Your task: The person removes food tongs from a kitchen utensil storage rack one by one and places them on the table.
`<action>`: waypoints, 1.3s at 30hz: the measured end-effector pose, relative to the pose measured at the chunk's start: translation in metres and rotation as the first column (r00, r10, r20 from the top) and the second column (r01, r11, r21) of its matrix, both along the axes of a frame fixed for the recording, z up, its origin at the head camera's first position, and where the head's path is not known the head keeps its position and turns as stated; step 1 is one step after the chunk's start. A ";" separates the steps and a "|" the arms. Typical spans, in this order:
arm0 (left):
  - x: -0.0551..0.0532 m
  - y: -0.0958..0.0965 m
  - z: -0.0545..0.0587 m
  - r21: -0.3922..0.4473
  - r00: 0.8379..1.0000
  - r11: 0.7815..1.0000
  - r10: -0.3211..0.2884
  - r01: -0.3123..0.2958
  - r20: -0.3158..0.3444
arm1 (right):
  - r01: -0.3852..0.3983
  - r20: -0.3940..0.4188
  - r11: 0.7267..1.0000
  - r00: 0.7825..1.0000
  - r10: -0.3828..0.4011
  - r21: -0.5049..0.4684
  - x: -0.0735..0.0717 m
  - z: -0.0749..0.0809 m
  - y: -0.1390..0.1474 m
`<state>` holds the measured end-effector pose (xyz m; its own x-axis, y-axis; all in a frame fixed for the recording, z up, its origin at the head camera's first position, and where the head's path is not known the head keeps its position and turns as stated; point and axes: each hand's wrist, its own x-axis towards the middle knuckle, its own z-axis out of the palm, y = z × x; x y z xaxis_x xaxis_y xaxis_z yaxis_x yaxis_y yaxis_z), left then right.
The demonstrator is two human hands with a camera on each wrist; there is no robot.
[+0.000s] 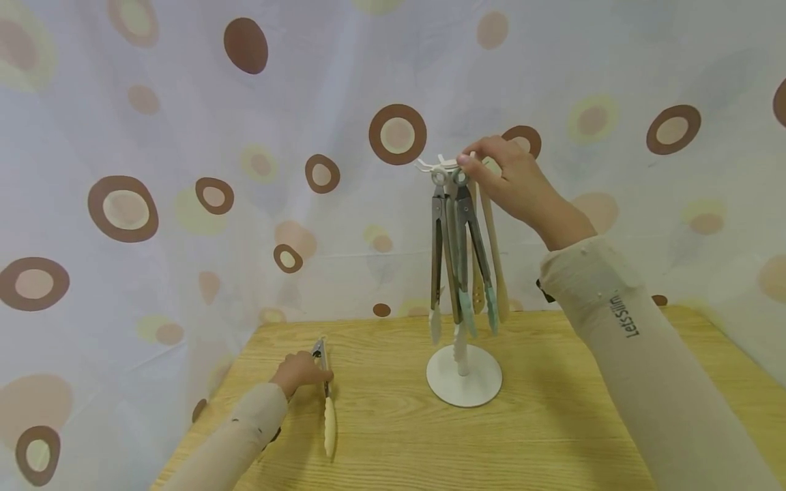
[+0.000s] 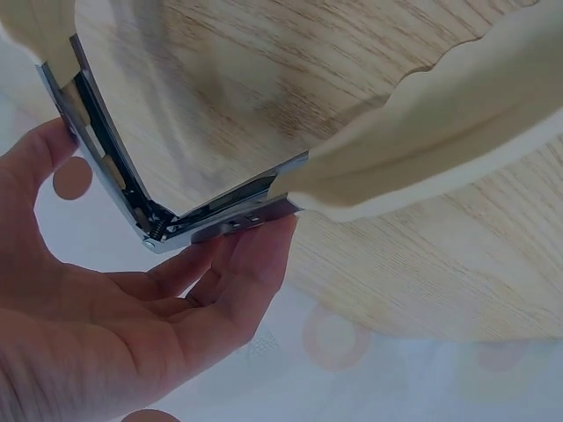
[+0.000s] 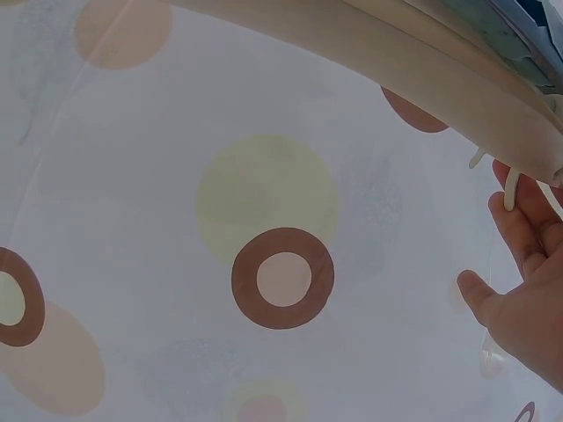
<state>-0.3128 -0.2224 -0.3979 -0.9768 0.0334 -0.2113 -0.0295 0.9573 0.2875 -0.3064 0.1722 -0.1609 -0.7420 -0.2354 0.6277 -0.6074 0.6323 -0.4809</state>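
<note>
My left hand (image 1: pixel 299 372) holds a pair of metal tongs (image 1: pixel 330 428) with cream scalloped tips over the left side of the table. In the left wrist view, the thumb is on one arm and the fingers on the other, and the tongs (image 2: pixel 230 221) are spread in a wide V. At the top of a white utensil stand (image 1: pixel 445 392), my right hand (image 1: pixel 516 183) grips the hooked crown. Its fingers lie against a hook (image 3: pixel 512 189) in the right wrist view. Tongs with pale green tips (image 1: pixel 468 312) hang just below that hand.
Another pair of tongs with pale grey tips (image 1: pixel 435 326) hangs on the stand, with long light-brown utensils (image 1: pixel 500 293) behind. The wooden table (image 1: pixel 381 436) ends at a white curtain (image 1: pixel 344 68) with brown and yellow spots.
</note>
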 end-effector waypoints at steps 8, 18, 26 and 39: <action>0.000 0.000 -0.002 -0.003 1.000 1.000 -0.001 0.001 -0.007 | -0.004 0.006 1.000 1.000 0.004 -0.005 0.000 0.000 0.000; 0.003 0.002 -0.007 -0.011 1.000 1.000 -0.015 0.015 -0.005 | -0.028 -0.003 0.999 1.000 0.028 -0.017 -0.003 -0.001 0.000; 0.002 0.004 -0.012 -0.018 1.000 1.000 -0.015 0.015 -0.020 | -0.019 0.007 1.000 1.000 0.019 -0.015 -0.002 0.000 0.001; 0.006 0.007 -0.007 -0.036 1.000 0.999 -0.026 0.026 0.003 | -0.038 -0.022 0.999 0.999 0.038 -0.009 -0.004 0.000 0.001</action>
<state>-0.3067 -0.2153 -0.4050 -0.9752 0.0507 -0.2154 -0.0055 0.9676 0.2526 -0.3108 0.1737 -0.1605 -0.7188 -0.2572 0.6459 -0.6412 0.6043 -0.4729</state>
